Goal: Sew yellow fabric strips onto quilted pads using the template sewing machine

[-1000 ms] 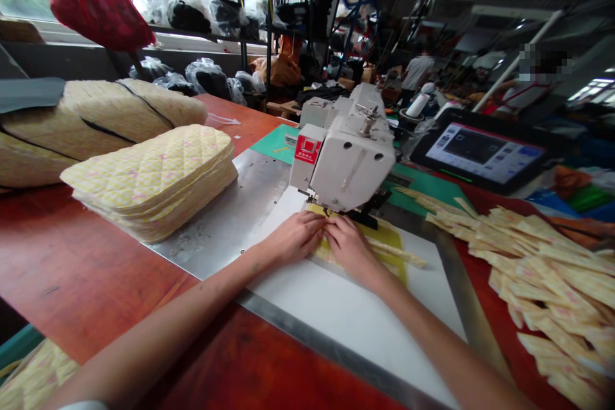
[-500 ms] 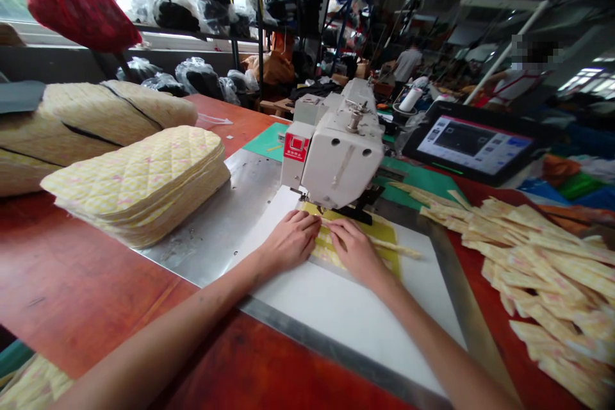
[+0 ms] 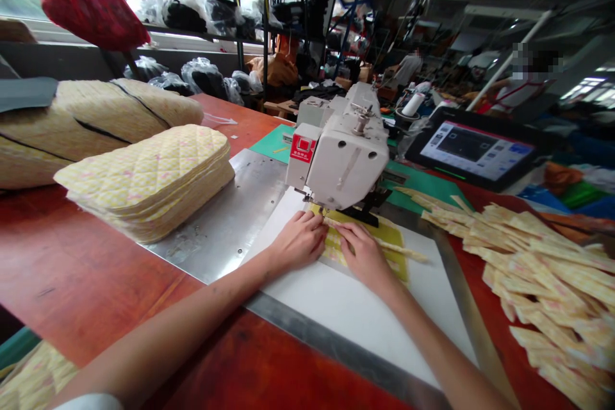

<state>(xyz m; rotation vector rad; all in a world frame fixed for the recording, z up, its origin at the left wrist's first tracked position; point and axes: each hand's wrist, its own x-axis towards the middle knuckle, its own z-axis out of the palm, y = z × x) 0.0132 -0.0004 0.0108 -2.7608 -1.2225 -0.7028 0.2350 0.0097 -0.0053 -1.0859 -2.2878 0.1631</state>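
Note:
Below the head of a white sewing machine (image 3: pixel 346 163), my left hand (image 3: pixel 298 240) has its fingers curled together at the left end of a narrow yellow fabric strip (image 3: pixel 403 251). My right hand (image 3: pixel 361 248) pinches the same strip a little further right, thumb and fingers closed around it. The strip's free end points to the right. Beneath both hands is a yellow-green template (image 3: pixel 394 267) with patterned fabric showing in it, lying on a white sheet (image 3: pixel 331 295). My left fingertips are close to the needle area and partly hide the strip.
A stack of quilted yellow pads (image 3: pixel 148 173) stands to the left, before a tied bundle (image 3: pixel 106 109). Many loose fabric strips (image 3: pixel 533 262) are heaped at the right. Behind them is a control screen (image 3: pixel 475 147). Two people are in the background.
The whole view has shifted slightly, so things sit a bit further right. Both hands stay at the strip under the machine head, with little visible movement.

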